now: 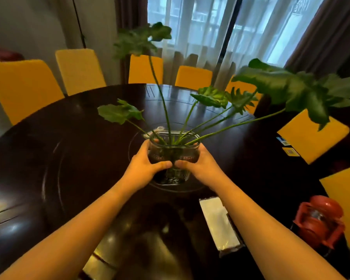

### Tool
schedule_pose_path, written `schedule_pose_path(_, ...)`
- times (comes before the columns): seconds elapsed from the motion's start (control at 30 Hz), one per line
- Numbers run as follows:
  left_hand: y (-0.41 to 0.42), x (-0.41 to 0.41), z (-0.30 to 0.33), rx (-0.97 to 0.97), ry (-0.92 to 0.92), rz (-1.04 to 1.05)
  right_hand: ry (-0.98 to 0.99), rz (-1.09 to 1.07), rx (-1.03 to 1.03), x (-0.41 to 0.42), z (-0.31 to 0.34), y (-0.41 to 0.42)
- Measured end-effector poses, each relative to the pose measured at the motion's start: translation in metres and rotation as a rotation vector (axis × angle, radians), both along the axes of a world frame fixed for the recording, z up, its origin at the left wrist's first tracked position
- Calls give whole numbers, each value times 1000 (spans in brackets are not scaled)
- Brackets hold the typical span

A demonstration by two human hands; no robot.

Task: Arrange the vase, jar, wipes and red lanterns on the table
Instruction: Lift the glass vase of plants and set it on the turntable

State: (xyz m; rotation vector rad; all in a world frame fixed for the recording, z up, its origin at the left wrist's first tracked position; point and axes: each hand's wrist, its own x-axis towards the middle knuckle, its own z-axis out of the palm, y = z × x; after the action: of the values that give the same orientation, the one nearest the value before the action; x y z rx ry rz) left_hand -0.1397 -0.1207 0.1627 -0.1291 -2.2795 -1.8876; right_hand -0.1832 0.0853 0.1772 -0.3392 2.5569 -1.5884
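A clear glass vase [173,147] with long green leafy stems stands near the middle of the dark round table [79,138]. My left hand [144,163] grips its left side and my right hand [198,161] grips its right side, thumbs almost meeting in front. A flat silvery pack of wipes [218,221] lies on the table under my right forearm. One red lantern [319,219] stands at the table's right edge. No jar is in sight.
Yellow-covered chairs [79,69] ring the table's far and right sides. A raised turntable ring [55,174] fills the table's centre. Small cards [289,151] lie at the right edge. Big leaves [287,87] reach out to the right, over a chair.
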Motion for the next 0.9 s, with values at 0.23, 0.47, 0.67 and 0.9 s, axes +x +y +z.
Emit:
schedule_pose_path(0.23, 16, -94, -37, -47, -69, -44, -41, -48, -32, -85, -50, 13)
schedule_pose_path(0.47, 25, -165, -92, -9, -145, -33, -1, -26, 8, -158, -99, 20)
schedule_pose_path(0.67, 30, -203, -120, -24, -214, -55, -25, -21, -5, -193, -128, 26)
schedule_pose_path(0.9, 34, -228, -137, -74, -156, -40, -23, -52, -29, -220, -147, 29)
